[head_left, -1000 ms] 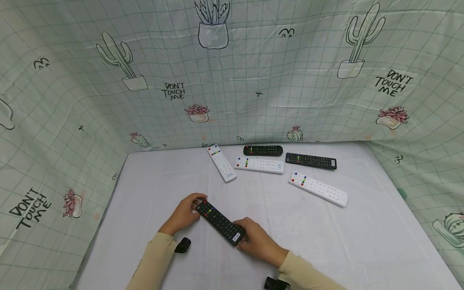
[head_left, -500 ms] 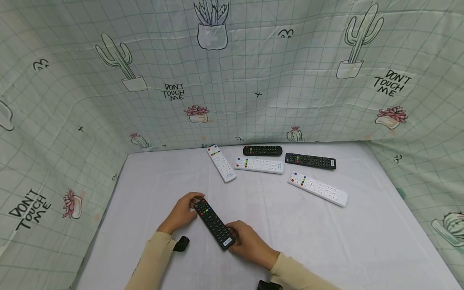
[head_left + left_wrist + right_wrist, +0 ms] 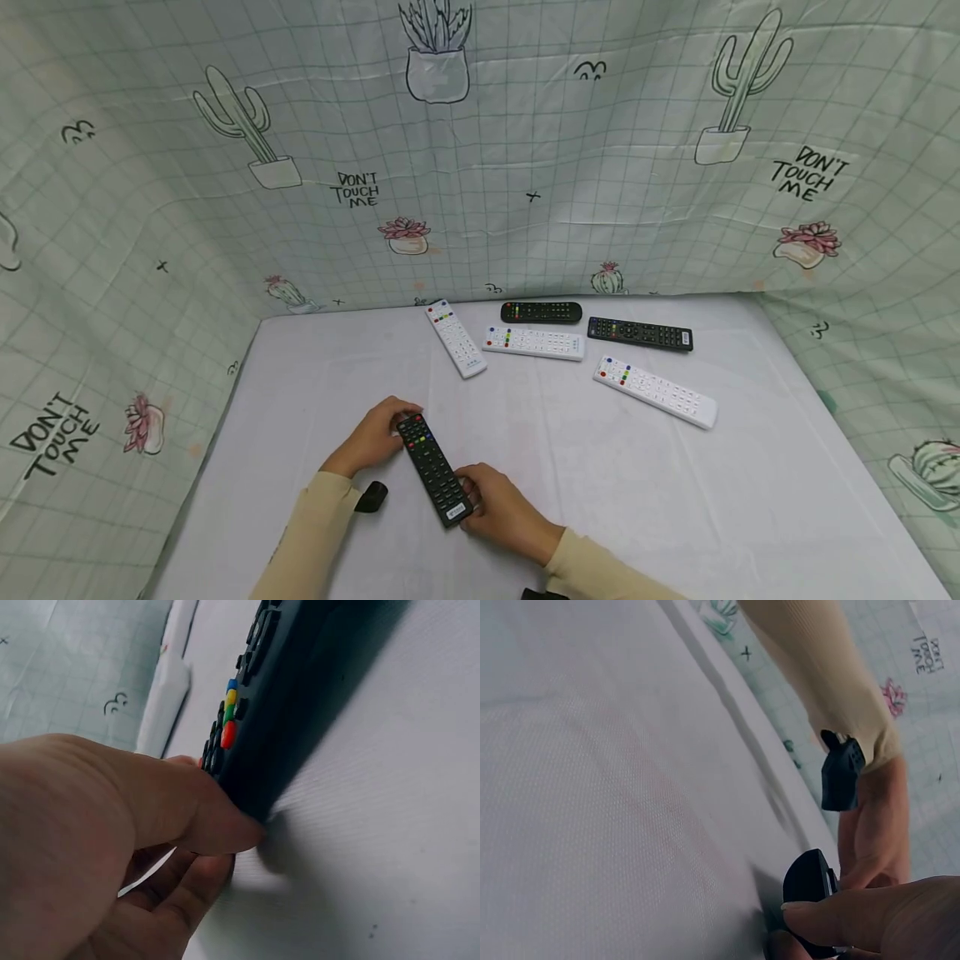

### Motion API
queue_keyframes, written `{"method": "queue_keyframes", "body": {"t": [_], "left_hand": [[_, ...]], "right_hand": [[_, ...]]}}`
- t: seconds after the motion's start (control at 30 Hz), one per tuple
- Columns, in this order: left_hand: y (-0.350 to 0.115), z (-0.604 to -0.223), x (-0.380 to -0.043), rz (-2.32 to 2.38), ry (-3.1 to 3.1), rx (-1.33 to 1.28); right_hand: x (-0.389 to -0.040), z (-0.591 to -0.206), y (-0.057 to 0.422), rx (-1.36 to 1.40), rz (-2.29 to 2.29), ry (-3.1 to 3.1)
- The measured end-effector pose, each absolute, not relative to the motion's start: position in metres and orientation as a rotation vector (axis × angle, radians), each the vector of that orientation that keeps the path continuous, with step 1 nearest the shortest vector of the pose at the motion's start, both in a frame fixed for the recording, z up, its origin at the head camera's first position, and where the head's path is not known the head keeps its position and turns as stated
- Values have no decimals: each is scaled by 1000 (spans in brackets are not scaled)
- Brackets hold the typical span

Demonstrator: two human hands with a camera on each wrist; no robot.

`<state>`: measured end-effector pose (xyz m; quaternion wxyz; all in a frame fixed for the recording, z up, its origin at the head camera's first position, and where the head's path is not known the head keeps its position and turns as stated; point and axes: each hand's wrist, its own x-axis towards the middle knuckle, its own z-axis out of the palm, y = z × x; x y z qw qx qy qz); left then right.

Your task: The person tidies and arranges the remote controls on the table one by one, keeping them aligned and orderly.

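A black remote control [image 3: 433, 468] with coloured buttons lies slantwise between the two hands, buttons facing up. At its far end, the left hand [image 3: 375, 435] pinches it; in the left wrist view the thumb [image 3: 217, 817] presses one side of that remote, near its red, green, yellow and blue buttons. The right hand [image 3: 504, 510] grips the near end, which bears a white label. Seen from the right wrist, the thumb [image 3: 855, 919] and a fingertip below it hold the remote's dark end [image 3: 810, 881]. Most of the fingers underneath are hidden.
Behind the hands lie a tilted white remote [image 3: 456, 339], another white remote [image 3: 533, 343], a rounded black remote [image 3: 542, 312], a black remote [image 3: 640, 333] and a white remote [image 3: 655, 392] at right. A patterned cloth [image 3: 465, 150] rises behind the white-covered table [image 3: 637, 508].
The held remote has turned so it points more away from the person. Its near end and the right hand have moved left and nearer; the left hand has barely shifted.
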<state>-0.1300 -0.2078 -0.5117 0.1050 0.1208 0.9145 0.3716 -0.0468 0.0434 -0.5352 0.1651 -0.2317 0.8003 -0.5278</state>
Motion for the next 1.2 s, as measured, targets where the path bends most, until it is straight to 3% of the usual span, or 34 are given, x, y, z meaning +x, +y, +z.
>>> {"method": "queue_keyframes", "body": {"t": [1.2], "left_hand": [[-227, -508, -140, 998, 2661, 518]], "right_hand": [[-38, -532, -19, -536, -1572, 2140]]}}
